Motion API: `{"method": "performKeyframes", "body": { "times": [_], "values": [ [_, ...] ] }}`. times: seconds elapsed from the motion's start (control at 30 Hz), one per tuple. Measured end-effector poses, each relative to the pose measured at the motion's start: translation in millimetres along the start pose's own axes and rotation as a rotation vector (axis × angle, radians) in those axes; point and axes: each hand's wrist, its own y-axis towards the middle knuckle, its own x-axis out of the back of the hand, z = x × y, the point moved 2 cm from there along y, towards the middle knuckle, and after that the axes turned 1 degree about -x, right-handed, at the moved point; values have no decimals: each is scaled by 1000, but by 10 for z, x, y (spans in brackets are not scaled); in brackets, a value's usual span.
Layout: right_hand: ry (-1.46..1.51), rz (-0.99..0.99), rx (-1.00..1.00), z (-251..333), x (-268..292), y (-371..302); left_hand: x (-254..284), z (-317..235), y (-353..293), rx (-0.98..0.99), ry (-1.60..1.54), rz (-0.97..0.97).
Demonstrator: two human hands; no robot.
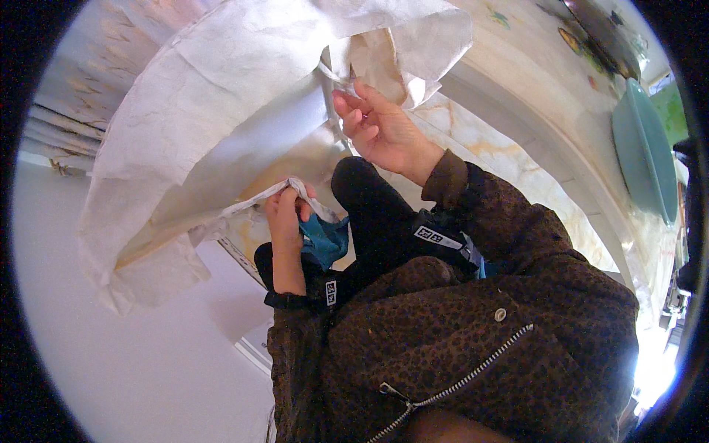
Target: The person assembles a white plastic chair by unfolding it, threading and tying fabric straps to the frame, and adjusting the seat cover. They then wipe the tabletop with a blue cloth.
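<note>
A large sheet of white, crumpled cloth (221, 81) spreads before me, its shaded underside and a tan patch showing at the lower left. My left hand (286, 213) is closed on a folded edge of this cloth, just above my dark-clad lap. A teal piece of fabric (326, 240) hangs or lies beside those fingers. Higher up and to the right, my right hand (380, 133) is raised with its fingers loosely curled and apart. Near its fingertips is a white strap-like strip (330, 72) of the cloth. Nothing shows between those fingers.
A pale table or counter with a curved-looking edge (532, 122) runs along the right. On it stands a mint-green basin (644, 155). Patterned curtain fabric (103, 81) hangs at the upper left, above a white wall (148, 362). Marble-patterned tiles (480, 140) lie below.
</note>
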Motion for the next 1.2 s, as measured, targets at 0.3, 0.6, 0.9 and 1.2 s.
{"method": "performKeyframes", "body": {
  "times": [0.3, 0.6, 0.9, 1.2],
  "values": [
    [171, -56, 257, 37, 9, 84, -2, 36, -6, -9, -72, 0],
    [-12, 194, 307, 158, 64, -210, -41, -36, -45, -17, 41, -16],
    [-1155, 64, 276, -242, 287, -568, -32, -35, -111, -17, -34, -38],
    [-1664, 386, 626, -366, 310, -541, -2, -48, -78, 4, -39, -6]
  ]
}}
